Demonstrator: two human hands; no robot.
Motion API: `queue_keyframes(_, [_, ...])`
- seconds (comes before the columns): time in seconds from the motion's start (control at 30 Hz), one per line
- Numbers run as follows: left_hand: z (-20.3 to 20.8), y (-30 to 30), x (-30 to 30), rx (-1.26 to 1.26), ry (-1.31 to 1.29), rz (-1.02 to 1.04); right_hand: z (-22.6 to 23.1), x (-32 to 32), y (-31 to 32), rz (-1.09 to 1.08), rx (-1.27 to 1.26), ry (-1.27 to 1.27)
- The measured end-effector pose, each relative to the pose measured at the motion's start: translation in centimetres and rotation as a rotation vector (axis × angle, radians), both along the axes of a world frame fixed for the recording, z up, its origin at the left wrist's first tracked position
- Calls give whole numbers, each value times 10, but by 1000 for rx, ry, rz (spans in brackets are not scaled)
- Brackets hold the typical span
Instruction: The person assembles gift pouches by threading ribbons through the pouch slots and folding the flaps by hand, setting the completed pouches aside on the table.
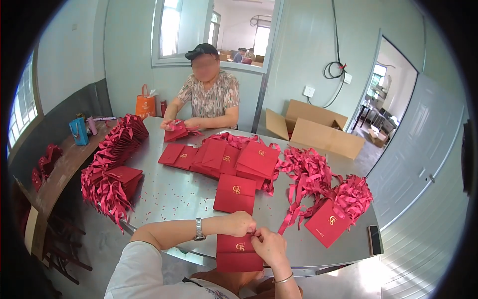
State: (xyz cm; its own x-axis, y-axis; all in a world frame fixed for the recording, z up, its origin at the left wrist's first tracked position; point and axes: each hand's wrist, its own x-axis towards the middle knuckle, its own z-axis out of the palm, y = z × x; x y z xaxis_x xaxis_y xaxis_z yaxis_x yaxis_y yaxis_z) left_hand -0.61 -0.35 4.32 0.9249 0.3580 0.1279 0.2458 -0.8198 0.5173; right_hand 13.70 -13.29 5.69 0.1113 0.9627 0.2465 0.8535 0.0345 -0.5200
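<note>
A red paper gift bag (pixel 240 261) with a gold emblem lies flat at the table's near edge. At its top edge my left hand (pixel 238 223), a watch on its wrist, is closed in a pinch. My right hand (pixel 269 247), with a bracelet, pinches the bag's upper right corner; fingertips of both hands nearly meet there. Whether a ribbon is between them is too small to make out. Just beyond lies another red bag (pixel 235 193), partly under a pile of flat red bags (pixel 211 155). Red ribbons (pixel 307 172) are heaped to the right.
Ribboned bags (pixel 112 149) stand in a long row along the left of the metal table (pixel 172 194). A loose bag (pixel 327 223) and a phone (pixel 374 240) lie at right. Across sits a co-worker (pixel 211 94) handling a bag. An open cardboard box (pixel 318 132) stands behind.
</note>
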Motion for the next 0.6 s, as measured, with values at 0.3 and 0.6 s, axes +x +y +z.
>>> queue_keyframes(0.3, [-21, 26, -18, 103, -98, 97, -9, 3, -16, -36, -94, 88])
queue_keyframes(0.6, [-36, 69, -13, -147, -274, 624, -21, 15, 21, -140, -133, 120])
